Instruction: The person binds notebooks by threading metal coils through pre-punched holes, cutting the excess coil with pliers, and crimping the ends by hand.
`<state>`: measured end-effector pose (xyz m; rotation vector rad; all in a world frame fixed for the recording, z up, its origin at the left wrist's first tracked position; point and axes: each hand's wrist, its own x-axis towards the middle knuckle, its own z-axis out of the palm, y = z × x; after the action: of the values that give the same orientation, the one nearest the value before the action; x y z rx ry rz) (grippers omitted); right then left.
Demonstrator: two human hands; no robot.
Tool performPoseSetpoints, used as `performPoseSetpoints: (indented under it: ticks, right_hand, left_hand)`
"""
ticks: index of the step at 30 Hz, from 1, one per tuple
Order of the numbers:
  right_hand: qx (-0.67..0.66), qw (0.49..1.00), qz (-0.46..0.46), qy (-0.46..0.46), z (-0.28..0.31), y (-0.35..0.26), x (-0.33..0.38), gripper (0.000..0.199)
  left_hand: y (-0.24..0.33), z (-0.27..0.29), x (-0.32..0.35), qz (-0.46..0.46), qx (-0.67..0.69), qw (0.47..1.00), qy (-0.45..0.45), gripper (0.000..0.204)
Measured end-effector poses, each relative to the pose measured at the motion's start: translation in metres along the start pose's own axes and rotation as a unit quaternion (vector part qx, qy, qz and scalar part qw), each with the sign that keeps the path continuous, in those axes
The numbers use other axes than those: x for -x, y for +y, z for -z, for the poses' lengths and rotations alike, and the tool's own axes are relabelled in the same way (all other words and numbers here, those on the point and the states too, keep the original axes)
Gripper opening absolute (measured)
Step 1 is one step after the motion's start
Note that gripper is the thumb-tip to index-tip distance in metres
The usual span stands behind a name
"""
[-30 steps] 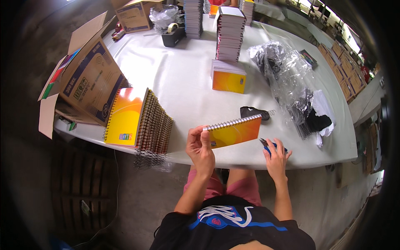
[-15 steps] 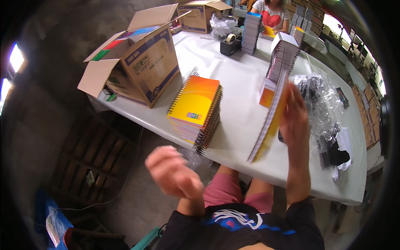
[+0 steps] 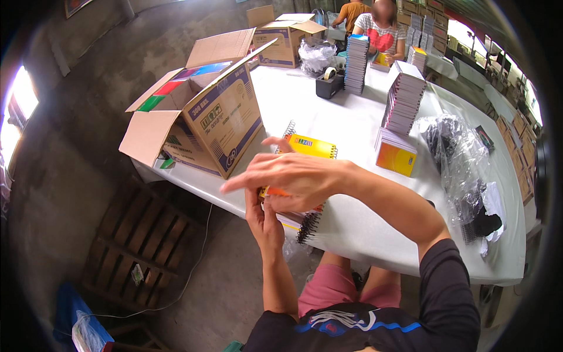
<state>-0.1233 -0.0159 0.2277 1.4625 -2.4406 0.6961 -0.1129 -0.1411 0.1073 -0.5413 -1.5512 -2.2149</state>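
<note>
A stack of spiral-bound notebooks with yellow and orange covers lies near the table's front edge, largely hidden by my hands. My right hand reaches across to the left over the top notebook, its fingers spread and some pointing left past the stack. Below it, my left hand grips the near left corner of a notebook, thumb and fingers bent round the edge. Wire coils show at the stack's far left and right sides. How much of the notebook the left hand holds is hidden by the right hand.
To the left stands an open cardboard box with coloured contents. Beyond are a black tape dispenser and a tall notebook stack. Another stack rises on the right, beside crumpled clear plastic. A person sits opposite.
My right hand has swung left from the table's right side, carrying a notebook to the stack. My left hand has moved up to the stack's near corner. The view has shifted slightly.
</note>
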Motion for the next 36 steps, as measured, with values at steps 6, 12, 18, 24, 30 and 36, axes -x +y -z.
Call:
performPoseSetpoints:
  ticks: [6, 12, 18, 24, 30, 36]
  right_hand:
    - [-0.143, 0.896, -0.225, 0.355, 0.003, 0.039, 0.070, 0.043]
    - [-0.245, 0.808, -0.263, 0.466, -0.055, 0.050, 0.053, 0.044]
    - [-0.240, 0.818, -0.276, 0.443, -0.042, 0.045, 0.064, 0.053]
    - [-0.040, 0.830, -0.435, 0.348, -0.030, 0.078, 0.192, 0.058]
    - [0.084, 0.646, -0.671, 0.355, -0.010, 0.141, 0.354, 0.096]
    - [-0.197, 0.618, -0.591, 0.479, -0.003, 0.168, 0.393, 0.128]
  left_hand:
    - [0.005, -0.011, -0.002, -0.032, 0.170, 0.985, 0.016, 0.061]
    - [-0.007, -0.008, -0.004, -0.072, -0.026, 0.997, 0.014, 0.065]
    - [-0.010, -0.015, -0.004, -0.123, -0.017, 0.992, -0.002, 0.072]
    - [0.071, -0.027, 0.044, -0.432, -0.044, 0.879, 0.199, 0.047]
    - [-0.005, -0.120, 0.106, -0.208, -0.100, 0.940, -0.251, 0.050]
    - [-0.182, -0.206, 0.037, 0.116, -0.221, 0.930, -0.270, 0.114]
